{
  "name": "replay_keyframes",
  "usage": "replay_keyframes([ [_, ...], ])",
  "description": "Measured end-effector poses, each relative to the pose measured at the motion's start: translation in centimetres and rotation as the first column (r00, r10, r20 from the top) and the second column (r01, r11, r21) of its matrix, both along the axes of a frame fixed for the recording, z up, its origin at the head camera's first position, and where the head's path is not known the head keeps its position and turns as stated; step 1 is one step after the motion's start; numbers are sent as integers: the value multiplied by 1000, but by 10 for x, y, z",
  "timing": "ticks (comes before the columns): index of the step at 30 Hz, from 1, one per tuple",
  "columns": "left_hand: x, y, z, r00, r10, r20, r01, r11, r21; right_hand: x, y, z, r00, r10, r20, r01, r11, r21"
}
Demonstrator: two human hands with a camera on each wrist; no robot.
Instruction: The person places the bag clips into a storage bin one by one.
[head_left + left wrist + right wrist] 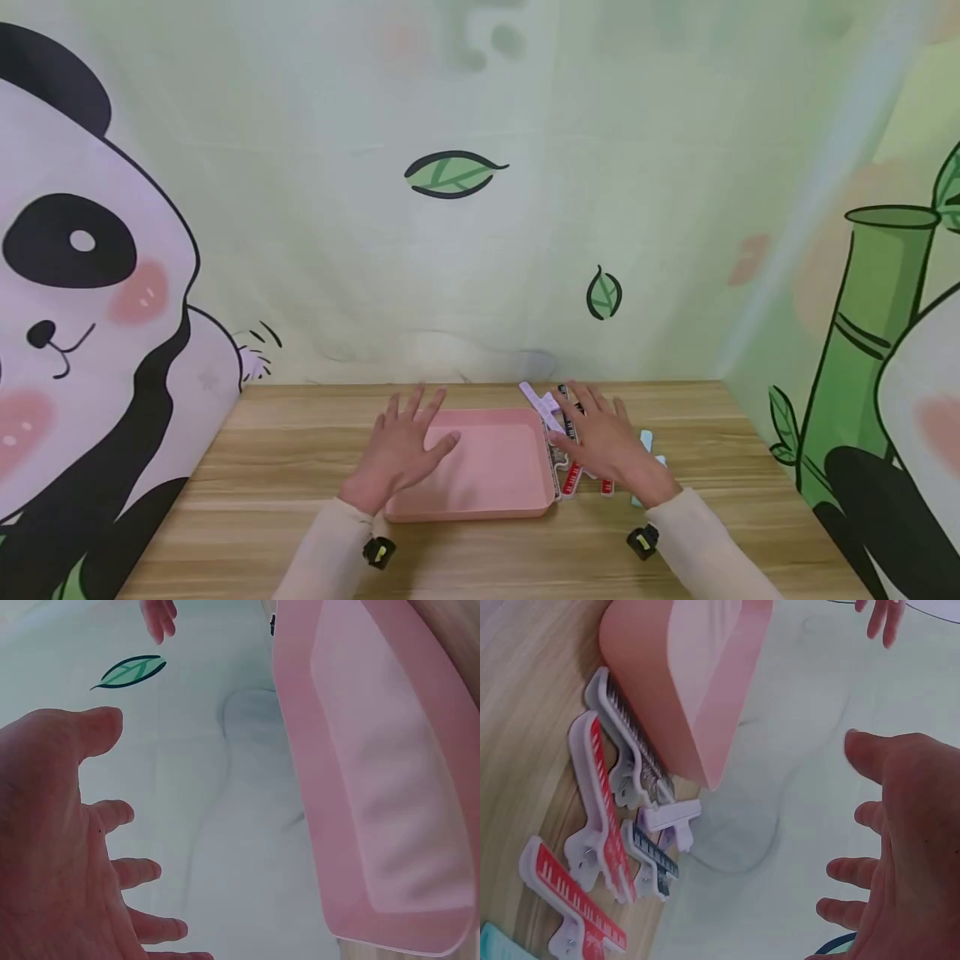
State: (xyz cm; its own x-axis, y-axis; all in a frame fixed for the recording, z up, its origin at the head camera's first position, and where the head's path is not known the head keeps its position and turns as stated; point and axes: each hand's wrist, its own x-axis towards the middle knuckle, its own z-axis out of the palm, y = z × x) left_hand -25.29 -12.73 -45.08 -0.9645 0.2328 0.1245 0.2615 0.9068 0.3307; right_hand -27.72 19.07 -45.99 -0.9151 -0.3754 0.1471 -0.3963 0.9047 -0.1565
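A shallow pink tray lies on the table, its bare pink floor in sight. Over its left side I hold my left hand, fingers spread and straight, palm down. My right hand hovers above a loose group of clips beside the tray, its fingers also spread, gripping nothing. In the right wrist view these include a red-striped clip, a second red clip, a black-striped clip, a small dark clip and a lilac clip. Part of the group is hidden under my right hand in the head view.
Pale blue pieces lie at the right end of the group. The wooden table ends at a back wall of printed cloth with leaves. A panda print covers the left side, bamboo the right.
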Motion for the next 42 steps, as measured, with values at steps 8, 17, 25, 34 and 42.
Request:
replay_keyframes([
  [8, -1, -9, -9, 1000, 20, 21, -21, 998, 60, -4, 10, -10, 999, -21, 26, 21, 999, 25],
  [17, -3, -24, -21, 1000, 13, 19, -15, 996, 90, -7, 12, -24, 999, -8, 32, 8, 1000, 4],
  [25, -1, -32, -36, 997, 53, 62, -61, 989, 135, -13, 10, -40, 999, 34, 24, -34, 999, -19],
  [34, 2, -45, -50, 986, 121, 115, -139, 977, 165, -22, 1, -54, 996, 88, 28, -87, 996, -30],
  [42, 2, -54, -63, 991, 78, 110, -103, 964, 245, -23, -4, -59, 990, 50, 133, -53, 998, 21],
])
